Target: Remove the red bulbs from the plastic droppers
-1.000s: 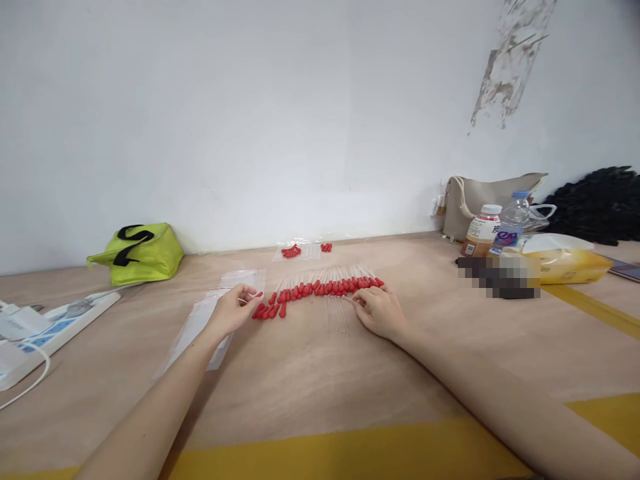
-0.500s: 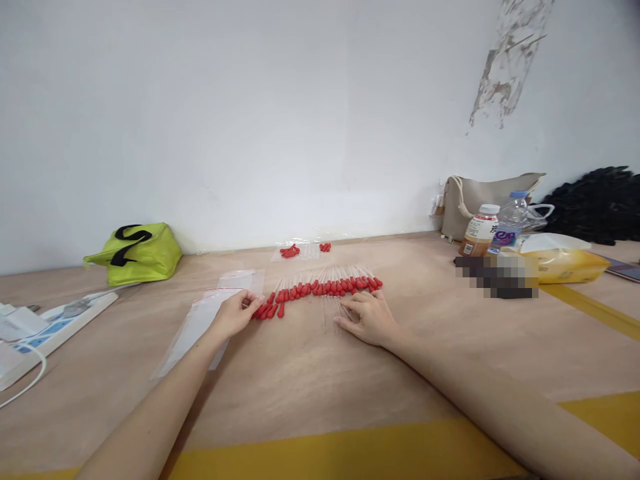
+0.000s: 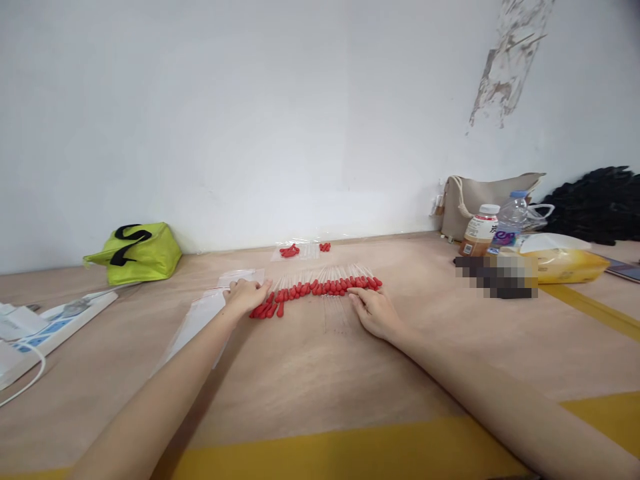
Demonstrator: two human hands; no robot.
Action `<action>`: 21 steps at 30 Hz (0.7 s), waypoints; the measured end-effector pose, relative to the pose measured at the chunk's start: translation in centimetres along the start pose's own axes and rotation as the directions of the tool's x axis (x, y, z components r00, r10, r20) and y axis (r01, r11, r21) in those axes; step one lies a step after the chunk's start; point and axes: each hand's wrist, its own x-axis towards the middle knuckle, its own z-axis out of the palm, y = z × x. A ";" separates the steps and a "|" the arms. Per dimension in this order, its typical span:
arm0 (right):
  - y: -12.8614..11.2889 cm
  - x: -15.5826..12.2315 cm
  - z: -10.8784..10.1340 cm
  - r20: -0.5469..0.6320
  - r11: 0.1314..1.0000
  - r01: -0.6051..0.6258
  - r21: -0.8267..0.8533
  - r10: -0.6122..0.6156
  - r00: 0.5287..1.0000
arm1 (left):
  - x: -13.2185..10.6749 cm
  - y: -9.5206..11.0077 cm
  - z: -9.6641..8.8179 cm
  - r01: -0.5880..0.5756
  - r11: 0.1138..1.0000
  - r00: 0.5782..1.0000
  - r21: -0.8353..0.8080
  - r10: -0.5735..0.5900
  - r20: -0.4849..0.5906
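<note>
A long row of red-capped droppers with thin clear stems lies across the wooden table. My left hand rests at the row's left end, fingers stretched toward the red caps, lying over clear plastic bags. My right hand lies near the right end, fingers spread flat on the table beside a few bare clear tubes. Neither hand visibly holds anything.
A lime green bag sits at the back left, a power strip with cable at far left. More red droppers on a bag lie by the wall. Bottles, a beige bag and a yellow tissue pack stand right.
My left hand moved up and right to the row's left end and opened. My right hand shifted down over the bare tubes, then back up against the row's right side.
</note>
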 end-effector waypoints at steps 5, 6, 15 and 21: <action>0.3 0.1 0.1 0.064 0.993 -0.010 0.114 0.003 0.998 | 1.2 0.7 0.7 0.040 0.999 0.998 0.012 -0.041 0.053; 0.2 0.1 0.1 0.069 0.989 -0.013 0.145 0.003 0.998 | 1.3 0.8 0.8 0.047 0.999 0.997 0.015 -0.048 0.066; 0.2 0.1 0.6 0.110 0.940 -0.032 0.340 -0.006 0.994 | 0.8 1.8 -0.3 0.062 0.994 0.997 0.091 -0.065 0.036; 0.6 0.2 0.6 -0.135 0.969 0.011 0.247 0.023 0.991 | -2.8 3.2 -1.0 -0.357 0.915 0.875 0.190 0.399 -0.276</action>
